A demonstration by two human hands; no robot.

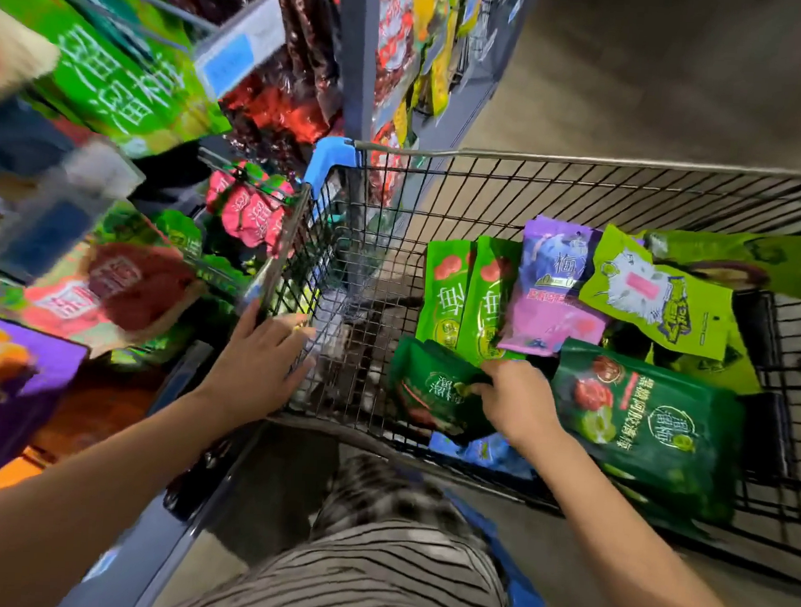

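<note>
The dark green pouch (431,393) lies inside the shopping cart (582,160), at the near left of the load and tilted against the near wall. The right hand (518,402) grasps it: thumb and fingers are curled over the pouch's upper right edge. The left hand (261,365) is released, its fingers nearly straight and resting on the cart's near left corner rim.

Surface and room: the cart basket is black wire grid with a metal top rail and a blue plastic corner bumper (327,160). It stands on a brown floor (679,86) in a shop aisle. A grey shelf unit (350,68) to the left carries hanging snack bags, which are blurred.

Pouch appearance: glossy, flat, soft film, dark green with a round pale emblem and a red patch low on its face.

Adjacent items:
- The large dark green bag (651,437) sits just right of the hand and has red and green fruit print.
- Two light green pouches (464,292) lie side by side beyond the held pouch.
- A purple pouch (552,288) overlaps them.
- A lime pouch (659,293) lies further right.
- A blue packet (483,451) shows beneath the held pouch.
</note>
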